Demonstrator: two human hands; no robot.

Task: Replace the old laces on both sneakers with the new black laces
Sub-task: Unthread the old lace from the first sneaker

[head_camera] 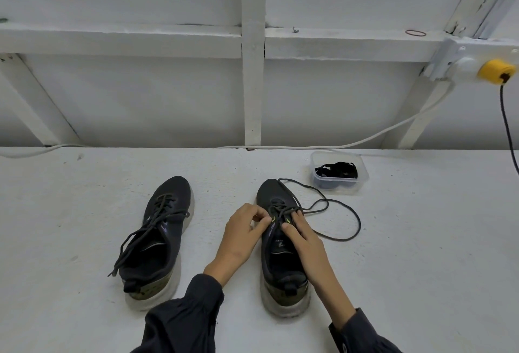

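Two sneakers; left hand (247, 229) pinches old lace (341, 240) on right sneaker (271, 192); right hand (304, 237) covers its lacing, grip unclear. Left sneaker (171, 188) leftward. One tub (317, 156) beyond; new laces (337, 170) tangled, uncountable.

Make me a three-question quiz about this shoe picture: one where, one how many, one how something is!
1. How many shoes stand on the white table? A) one B) two C) three
2. Where is the clear plastic box of new black laces? A) between the shoes B) behind the right dark sneaker, to its right C) at the table's left edge
3. How is the right sneaker's old dark lace? A) tied in a bow B) gone C) partly pulled out, trailing on the table
Answers: 1 B, the left dark sneaker stands beside the right one; 2 B, the box sits past that toe; 3 C, its long loop lies on the table.
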